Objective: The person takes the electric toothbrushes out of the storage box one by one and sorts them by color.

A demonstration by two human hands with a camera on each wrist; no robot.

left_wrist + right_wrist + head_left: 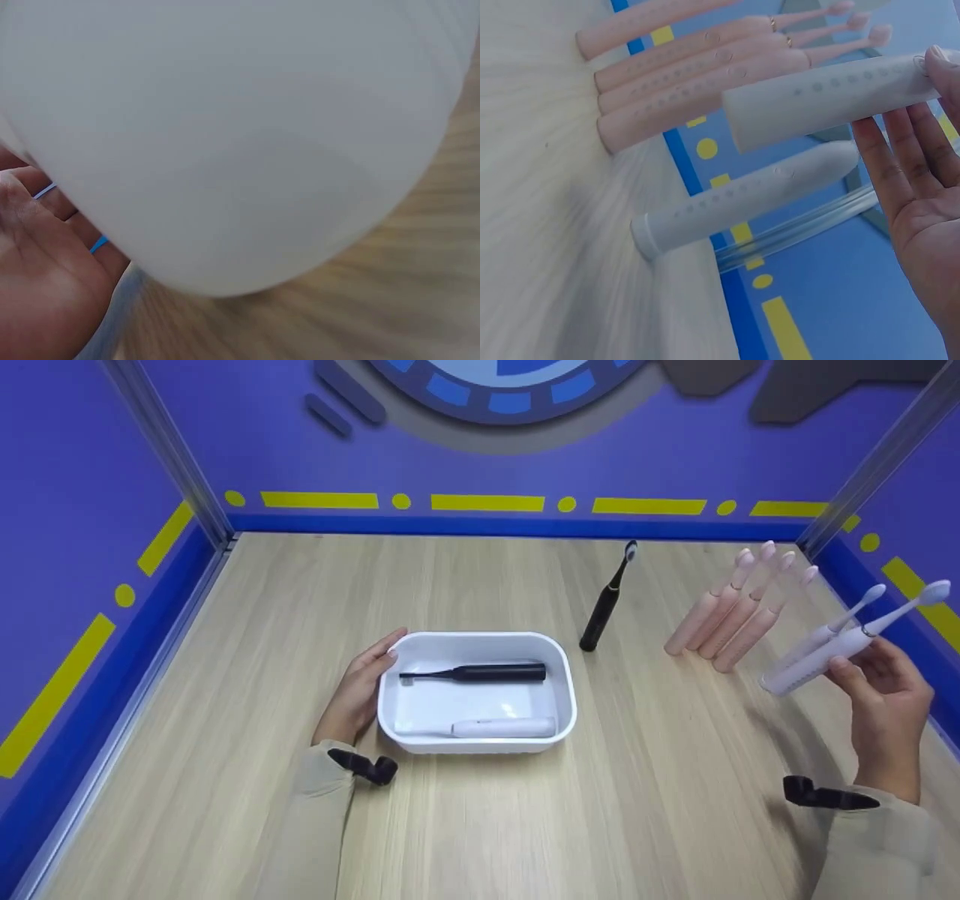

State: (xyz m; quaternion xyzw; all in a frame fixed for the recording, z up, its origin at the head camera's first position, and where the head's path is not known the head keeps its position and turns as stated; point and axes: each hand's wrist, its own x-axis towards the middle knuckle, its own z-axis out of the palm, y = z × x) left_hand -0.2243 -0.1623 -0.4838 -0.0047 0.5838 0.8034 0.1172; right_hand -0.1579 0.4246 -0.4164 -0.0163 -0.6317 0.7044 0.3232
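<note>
A white plastic bin has my left hand at its left end, thumb at the rim and fingers along the outer wall. In the left wrist view the bin's side fills most of the picture. Inside lie a black electric toothbrush and a white electric toothbrush. At the right, my right hand pinches another white electric toothbrush between thumb and fingers. The right wrist view shows its base off the table, beside a standing white toothbrush.
Several pink electric toothbrushes stand upright just left of the right hand. One black electric toothbrush stands between them and the bin. The wooden table is bordered by blue and purple panels with metal corner posts.
</note>
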